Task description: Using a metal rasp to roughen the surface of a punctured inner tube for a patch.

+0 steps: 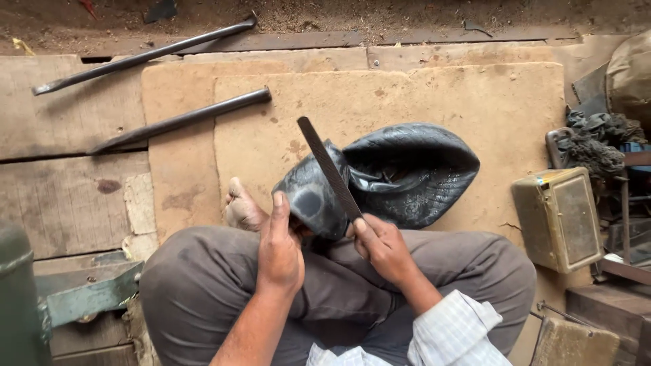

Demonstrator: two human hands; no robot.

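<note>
I sit cross-legged on a cardboard sheet [488, 95]. A black rubber inner tube [407, 169] lies folded over my knee and onto the cardboard. My left hand [279, 247] presses down on the near fold of the tube, thumb pointing up along it. My right hand [381, 247] grips the lower end of a flat dark metal file [329, 166]. The file slants up and to the left and lies across the rubber. My bare foot [241, 207] shows just left of the tube.
Two long iron bars [180, 122] [142, 55] lie on the wooden planks at upper left. A worn yellowish tin box [559, 217] stands at right, with rags and metal clutter [597, 146] behind it. A green metal part [81, 291] sits at lower left.
</note>
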